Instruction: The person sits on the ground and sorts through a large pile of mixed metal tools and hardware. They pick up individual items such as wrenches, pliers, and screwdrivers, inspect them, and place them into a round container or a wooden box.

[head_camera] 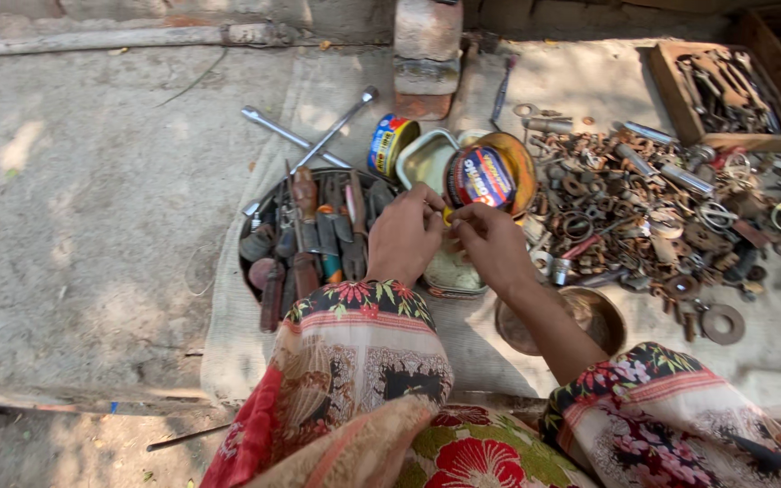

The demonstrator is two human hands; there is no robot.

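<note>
My left hand (406, 235) and my right hand (492, 242) meet over the cloth, fingertips pinched together on a small yellow object (447, 216) held between them. Just beyond the fingers lies a round tin (483, 175) with a red and blue label, resting in an orange-rimmed lid. Under my hands sits a pale rectangular tin (452, 271). Both forearms wear floral-patterned sleeves.
A round dark tray (268, 212) of pliers and screwdrivers lies at the left. A cross wrench (314, 136), another tin (390, 143), a brass bowl (600, 312), a heap of rusty nuts and washers (644, 217) and a wooden box of tools (725, 90) surround them.
</note>
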